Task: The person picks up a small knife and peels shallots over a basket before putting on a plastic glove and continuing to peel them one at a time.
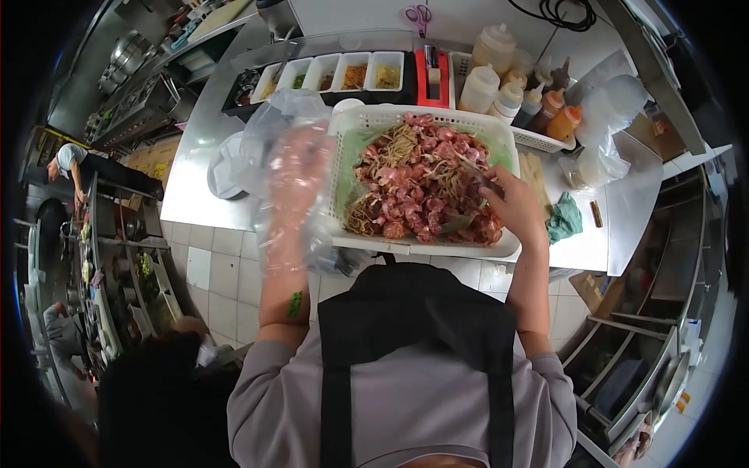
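Note:
A white perforated basket (505,137) lined with green sits in front of me, heaped with reddish-purple shallots (421,203) that have dry, stringy stalks. My right hand (511,203) is at its right side, fingers wrapped round a dark-handled tool with a thin metal blade (473,168); its exact kind is hard to make out. The blade points into the heap. At the basket's left edge is my left hand (300,144), inside a clear plastic bag (273,125) that reaches down the forearm. Plastic and motion blur hide those fingers.
Behind the basket stand white tubs of chopped ingredients (355,76), a red holder (434,78) and several squeeze bottles (478,89). A green cloth (564,218) lies to the right on the steel table (624,195). Another person (86,168) works at the far left.

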Motion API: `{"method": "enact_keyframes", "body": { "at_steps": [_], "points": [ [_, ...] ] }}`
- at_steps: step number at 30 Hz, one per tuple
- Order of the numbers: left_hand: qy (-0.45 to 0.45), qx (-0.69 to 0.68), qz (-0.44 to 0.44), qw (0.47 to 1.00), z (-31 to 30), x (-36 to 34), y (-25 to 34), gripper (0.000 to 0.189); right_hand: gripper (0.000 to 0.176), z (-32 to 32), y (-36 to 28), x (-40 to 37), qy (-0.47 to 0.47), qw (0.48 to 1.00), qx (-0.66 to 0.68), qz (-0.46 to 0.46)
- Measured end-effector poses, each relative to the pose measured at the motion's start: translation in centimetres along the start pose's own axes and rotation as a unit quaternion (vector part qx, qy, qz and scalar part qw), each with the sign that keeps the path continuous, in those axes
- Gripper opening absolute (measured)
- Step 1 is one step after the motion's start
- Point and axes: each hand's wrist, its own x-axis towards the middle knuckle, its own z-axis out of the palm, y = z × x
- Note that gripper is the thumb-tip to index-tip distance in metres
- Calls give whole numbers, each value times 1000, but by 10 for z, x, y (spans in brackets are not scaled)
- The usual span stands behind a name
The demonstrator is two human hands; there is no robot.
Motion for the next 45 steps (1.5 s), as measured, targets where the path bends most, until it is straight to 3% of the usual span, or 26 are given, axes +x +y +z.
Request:
{"method": "enact_keyframes", "body": {
  "at_steps": [2,4,8,10,12,14,15,17,22,24,26,27,28,30,32,34,35,36,38,39,40,42,45],
  "points": [
    [-152,-31,-10,988,14,-6,48,33,24,-2,-2,-1,-18,999,-36,-10],
    [-200,-55,38,978,51,-10,63,25,23,-4,-8,-3,-33,999,-31,-2],
    [-231,-73,14,970,104,-22,45,21,22,-2,-8,-9,-69,996,-36,-37],
    [-163,158,213,950,121,-18,31,21,23,-2,-19,-12,-81,997,-13,3],
    [-176,188,214,942,113,-13,35,24,22,6,-10,-10,-59,997,53,6],
    [-284,33,56,957,93,-1,48,11,23,9,-6,-7,-28,995,96,21],
    [-309,-30,-45,950,89,0,49,20,23,14,-4,-8,-23,995,98,23],
    [-299,-61,-49,951,85,-4,49,23,21,23,-3,-9,-44,979,200,1],
    [-235,-138,-105,956,93,-16,44,29,18,39,-32,-7,-4,983,181,8],
    [-214,-148,-73,963,100,-21,36,30,18,54,-27,-4,26,988,155,8],
    [-194,-200,-94,956,100,-26,40,29,24,71,-21,0,-9,991,131,-34],
    [-195,-199,-92,956,98,-29,45,29,25,81,-20,4,-32,980,194,-33],
    [-210,-246,-120,939,96,-30,55,25,25,92,-18,9,-31,980,194,-32],
    [-228,-290,-147,918,80,-30,81,22,25,115,-8,20,-103,984,82,-118],
    [-257,-380,-170,872,57,-22,116,20,27,115,0,23,-36,983,58,-173],
    [-237,-425,-205,849,53,-16,113,23,28,64,-28,21,2,988,152,2],
    [-207,-438,-239,842,56,-13,106,26,26,39,-43,16,1,973,224,58],
    [-176,-448,-272,833,58,-10,98,29,26,28,-47,14,-1,973,223,52],
    [-186,-448,-296,823,64,-10,80,34,27,16,-48,10,26,960,275,-45],
    [-157,-497,-315,793,69,-12,79,35,27,17,-47,8,42,962,245,-110],
    [-129,-545,-332,759,71,-14,79,35,27,17,-48,6,39,962,246,-112],
    [-129,-554,-350,745,69,-18,77,35,30,16,-52,2,48,955,181,-229],
    [-153,-543,-372,737,73,-22,66,32,38,21,-59,-1,-9,956,246,-161]
  ]
}}
